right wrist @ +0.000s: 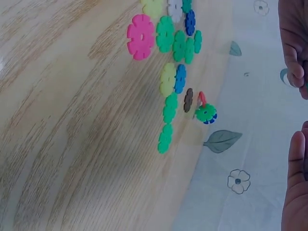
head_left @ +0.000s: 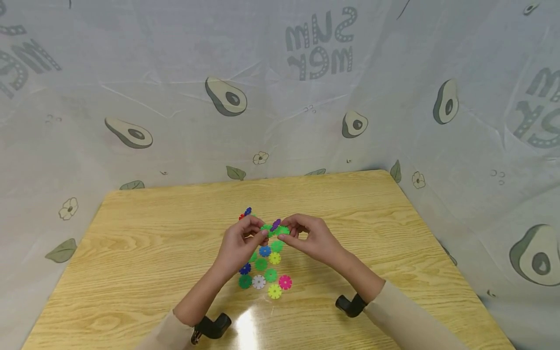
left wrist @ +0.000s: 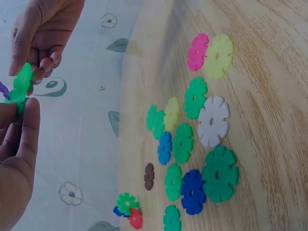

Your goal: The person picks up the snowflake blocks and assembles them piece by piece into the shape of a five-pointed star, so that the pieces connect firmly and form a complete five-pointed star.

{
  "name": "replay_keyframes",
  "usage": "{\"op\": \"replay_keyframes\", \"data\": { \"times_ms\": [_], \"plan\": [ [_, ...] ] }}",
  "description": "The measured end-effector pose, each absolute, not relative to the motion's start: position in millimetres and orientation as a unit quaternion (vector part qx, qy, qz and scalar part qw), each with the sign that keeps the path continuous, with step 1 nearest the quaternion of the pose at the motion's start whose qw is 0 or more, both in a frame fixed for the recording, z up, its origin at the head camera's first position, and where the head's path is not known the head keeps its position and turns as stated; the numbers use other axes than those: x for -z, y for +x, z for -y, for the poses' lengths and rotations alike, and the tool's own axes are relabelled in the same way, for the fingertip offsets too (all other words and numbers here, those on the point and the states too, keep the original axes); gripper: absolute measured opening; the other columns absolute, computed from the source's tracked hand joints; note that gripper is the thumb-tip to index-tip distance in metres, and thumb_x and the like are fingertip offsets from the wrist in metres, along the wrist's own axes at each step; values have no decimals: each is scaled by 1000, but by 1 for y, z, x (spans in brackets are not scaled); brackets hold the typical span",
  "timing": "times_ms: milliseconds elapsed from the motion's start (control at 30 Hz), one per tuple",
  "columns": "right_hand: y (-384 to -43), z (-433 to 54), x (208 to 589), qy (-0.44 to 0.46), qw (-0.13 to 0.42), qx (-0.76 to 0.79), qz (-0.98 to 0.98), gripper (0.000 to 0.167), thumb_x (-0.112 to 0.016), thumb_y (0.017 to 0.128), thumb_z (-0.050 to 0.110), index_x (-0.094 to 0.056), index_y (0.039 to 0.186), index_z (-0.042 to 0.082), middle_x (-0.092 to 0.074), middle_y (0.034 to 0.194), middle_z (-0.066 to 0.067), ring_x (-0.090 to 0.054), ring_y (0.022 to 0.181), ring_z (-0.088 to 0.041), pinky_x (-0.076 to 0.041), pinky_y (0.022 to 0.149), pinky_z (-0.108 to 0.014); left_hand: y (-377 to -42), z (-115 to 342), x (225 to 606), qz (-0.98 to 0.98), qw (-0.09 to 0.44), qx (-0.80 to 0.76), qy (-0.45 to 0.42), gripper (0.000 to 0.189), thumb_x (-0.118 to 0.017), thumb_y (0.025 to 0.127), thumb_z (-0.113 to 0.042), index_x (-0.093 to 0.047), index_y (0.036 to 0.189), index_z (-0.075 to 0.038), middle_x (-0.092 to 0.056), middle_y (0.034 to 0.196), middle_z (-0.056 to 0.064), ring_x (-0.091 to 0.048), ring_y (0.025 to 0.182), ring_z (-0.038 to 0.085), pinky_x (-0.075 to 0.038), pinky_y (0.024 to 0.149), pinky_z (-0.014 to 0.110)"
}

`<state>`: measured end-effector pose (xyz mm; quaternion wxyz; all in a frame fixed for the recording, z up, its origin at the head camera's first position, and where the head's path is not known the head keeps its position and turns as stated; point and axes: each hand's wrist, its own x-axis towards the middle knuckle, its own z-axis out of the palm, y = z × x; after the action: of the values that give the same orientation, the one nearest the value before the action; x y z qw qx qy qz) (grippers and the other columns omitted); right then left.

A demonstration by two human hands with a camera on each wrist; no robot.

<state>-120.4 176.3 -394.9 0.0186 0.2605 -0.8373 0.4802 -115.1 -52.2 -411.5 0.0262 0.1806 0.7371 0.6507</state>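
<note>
Above the table, both hands hold a small joined cluster of notched plastic discs, green ones with a purple disc (head_left: 275,224) standing up between them. My left hand (head_left: 238,245) pinches the green disc (head_left: 266,228) at its left end between thumb and fingers. At the other end, my right hand (head_left: 315,238) grips another green disc (head_left: 284,231). In the left wrist view the two green discs (left wrist: 22,81) overlap between the fingertips. The right wrist view shows both hands at its right edge, with the cluster mostly cut off.
Loose discs lie flat below the hands, among them a pink disc (head_left: 285,282), a white disc (head_left: 258,282), a brown disc (left wrist: 149,176) and several green ones. Farther back stands a joined red, blue and green cluster (right wrist: 206,113). A patterned cloth (head_left: 280,121) hangs behind the wooden table (head_left: 153,233).
</note>
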Motion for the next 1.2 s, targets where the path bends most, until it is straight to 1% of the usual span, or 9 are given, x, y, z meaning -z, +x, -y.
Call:
{"op": "replay_keyframes", "data": {
  "times_ms": [200,333,467,700,800,867,967,1100,1200],
  "plan": [
    [-119,-174,394,249,9,-484,839,22,-77,96,16,-73,114,4,-72,91,-4,-61,81,-6,-58,75,-28,-113,51,414,-740,13,-646,187,13,-64,102,0,-62,113,7,-70,94,26,-71,81,8,-65,80,26],
    [-118,-171,396,232,-15,-495,837,23,-76,97,17,-74,116,4,-72,93,-6,-62,83,-6,-58,77,-24,-112,52,415,-740,11,-644,194,13,-64,101,2,-62,112,8,-70,93,26,-72,80,13,-64,79,24],
    [-118,-169,397,221,-30,-507,833,22,-75,98,16,-74,115,4,-72,95,-7,-62,83,-7,-57,76,-24,-111,53,416,-742,8,-641,197,12,-64,101,2,-63,112,7,-70,92,25,-74,79,19,-64,77,23],
    [-119,-165,398,219,-37,-511,830,21,-75,98,18,-73,113,3,-72,94,-10,-61,81,-7,-54,71,-23,-112,53,417,-741,4,-642,198,11,-65,100,2,-63,110,7,-70,91,25,-71,76,9,-63,74,22],
    [-120,-164,398,205,-51,-516,830,22,-75,98,18,-73,114,3,-72,96,-11,-63,80,-9,-55,70,-22,-112,53,418,-751,-10,-629,202,11,-65,100,2,-64,111,6,-71,91,24,-72,76,12,-64,74,24],
    [-122,-165,397,190,-56,-520,831,22,-75,98,18,-73,114,2,-72,98,-11,-64,80,-11,-56,71,-22,-113,52,418,-771,-35,-597,219,15,-66,101,-1,-65,114,4,-73,92,20,-73,78,15,-64,75,25],
    [-124,-167,397,170,-60,-525,832,23,-76,98,19,-72,112,2,-71,99,-11,-64,80,-11,-57,72,-21,-112,51,418,-813,-95,-512,261,24,-70,99,-5,-65,122,1,-75,99,13,-73,84,18,-64,76,27],
    [-124,-169,395,156,-65,-534,828,22,-75,98,19,-72,110,1,-71,98,-12,-63,78,-13,-56,70,-22,-112,50,418,-852,-202,-362,321,40,-80,93,-10,-65,129,0,-69,110,10,-69,88,19,-62,73,26],
    [-125,-170,395,154,-70,-541,824,21,-75,98,19,-71,108,1,-71,97,-12,-63,75,-15,-56,68,-23,-114,48,418,-859,-289,-252,339,46,-87,87,-16,-68,126,-1,-66,110,10,-65,89,20,-59,68,24]
  ]
}}
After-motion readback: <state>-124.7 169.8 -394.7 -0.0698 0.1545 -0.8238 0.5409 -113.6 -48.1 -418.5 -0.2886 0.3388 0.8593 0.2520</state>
